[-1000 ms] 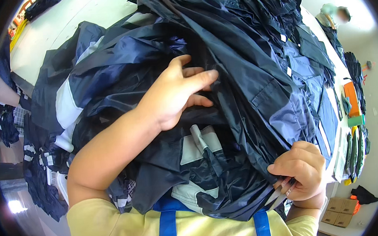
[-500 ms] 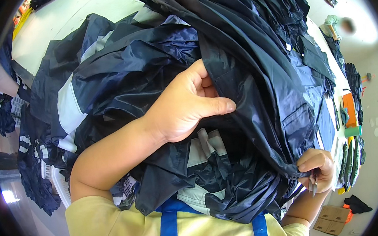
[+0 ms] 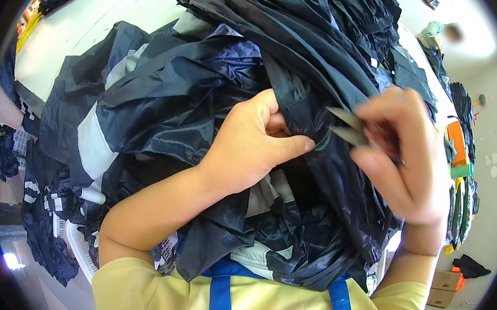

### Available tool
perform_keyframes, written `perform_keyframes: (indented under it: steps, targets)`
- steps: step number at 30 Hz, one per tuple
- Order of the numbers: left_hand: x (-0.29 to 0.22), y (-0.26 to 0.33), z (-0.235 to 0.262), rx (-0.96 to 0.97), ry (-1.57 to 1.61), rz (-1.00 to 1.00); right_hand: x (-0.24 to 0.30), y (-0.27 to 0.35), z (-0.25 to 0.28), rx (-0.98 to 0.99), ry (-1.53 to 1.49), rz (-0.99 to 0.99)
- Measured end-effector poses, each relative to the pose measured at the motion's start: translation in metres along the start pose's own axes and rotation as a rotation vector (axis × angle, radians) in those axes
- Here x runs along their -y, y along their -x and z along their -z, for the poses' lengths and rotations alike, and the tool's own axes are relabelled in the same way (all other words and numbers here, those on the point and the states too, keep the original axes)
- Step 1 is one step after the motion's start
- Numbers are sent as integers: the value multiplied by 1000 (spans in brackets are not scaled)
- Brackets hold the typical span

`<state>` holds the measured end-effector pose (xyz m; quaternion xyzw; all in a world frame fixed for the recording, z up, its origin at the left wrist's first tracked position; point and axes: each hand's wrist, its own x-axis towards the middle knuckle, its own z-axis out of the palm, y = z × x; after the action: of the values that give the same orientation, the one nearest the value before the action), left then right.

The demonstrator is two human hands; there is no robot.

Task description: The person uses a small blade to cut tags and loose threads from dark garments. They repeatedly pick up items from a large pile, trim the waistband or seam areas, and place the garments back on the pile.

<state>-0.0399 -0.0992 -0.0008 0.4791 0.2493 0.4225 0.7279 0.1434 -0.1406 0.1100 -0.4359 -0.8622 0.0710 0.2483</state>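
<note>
A dark navy garment (image 3: 314, 101) of thin shiny fabric lies bunched before me, with pale grey bands on parts of the pile. My left hand (image 3: 253, 140) pinches its edge near the middle, thumb on top and fingers partly hidden behind the cloth. My right hand (image 3: 401, 150), smeared by motion, is closed around small thread snips (image 3: 347, 126). Their two blades are spread apart and point left, toward the cloth beside my left thumb. Whether the blades touch the fabric I cannot tell.
More dark garments (image 3: 136, 111) cover the pale table (image 3: 100, 18). A white plastic basket (image 3: 79, 250) holds cloth at my lower left. Stacked clothing, an orange box (image 3: 458, 143) and cardboard boxes (image 3: 442, 288) stand at the right. Another person (image 3: 433, 30) is far right.
My right hand has come up and left from the garment's lower right edge, bringing the snips beside my left hand with blades apart. My left hand keeps its pinch, nearly unmoved.
</note>
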Motion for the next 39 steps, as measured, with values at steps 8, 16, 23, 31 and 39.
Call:
perform_keyframes:
  steps: [8, 16, 23, 31, 39]
  targets:
    - [2, 1, 3, 35, -72, -34, -22, -23, -11, 118, 186, 121]
    - [4, -1, 5, 60, -156, 7, -36, -24, -25, 100, 49, 133]
    - [2, 7, 11, 82, -154, -13, -56, -22, -3, -289, -306, -201]
    - [-76, -2, 30, -249, -882, -622, -43, 18, -32, 488, -525, -196]
    - [-35, -91, 4, 344, -2051, 21, -77, 4, -28, 357, -467, -136]
